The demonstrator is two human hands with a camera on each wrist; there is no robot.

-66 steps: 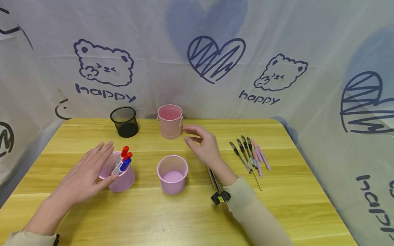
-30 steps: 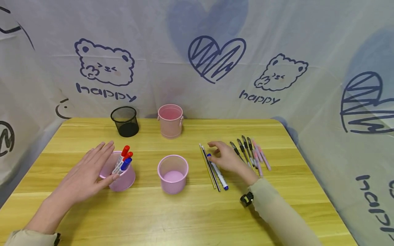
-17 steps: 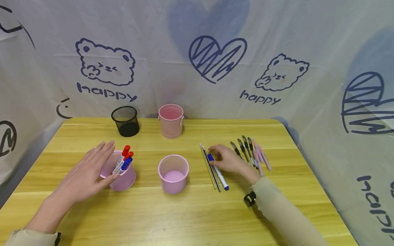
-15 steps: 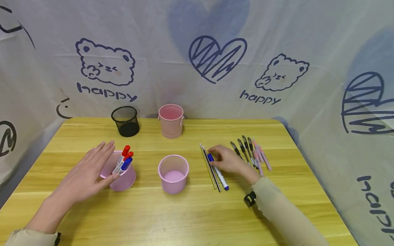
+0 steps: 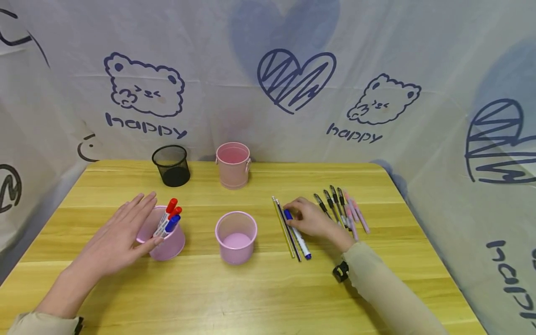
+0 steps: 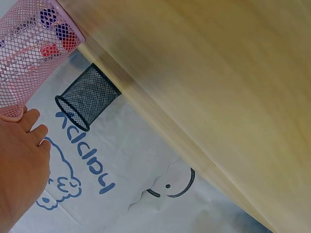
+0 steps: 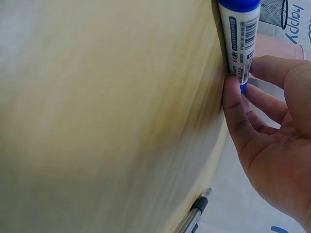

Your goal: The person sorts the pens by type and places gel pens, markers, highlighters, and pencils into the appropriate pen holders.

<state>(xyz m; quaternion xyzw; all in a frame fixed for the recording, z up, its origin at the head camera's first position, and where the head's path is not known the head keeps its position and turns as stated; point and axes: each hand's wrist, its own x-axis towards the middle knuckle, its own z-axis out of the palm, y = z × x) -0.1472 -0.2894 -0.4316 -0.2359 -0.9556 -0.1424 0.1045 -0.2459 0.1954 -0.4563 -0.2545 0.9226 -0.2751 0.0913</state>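
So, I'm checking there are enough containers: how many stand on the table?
4: the black mesh cup at back left, the pink bucket right of it, a lilac cup at the left hand, and a second lilac cup right of that. None seems hidden.

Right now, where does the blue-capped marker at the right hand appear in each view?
Head: the blue-capped marker lies right of centre.
Left wrist: not in it.
Right wrist: upper right, cut by the top edge.
Shared landmark: the black mesh cup, in all three.
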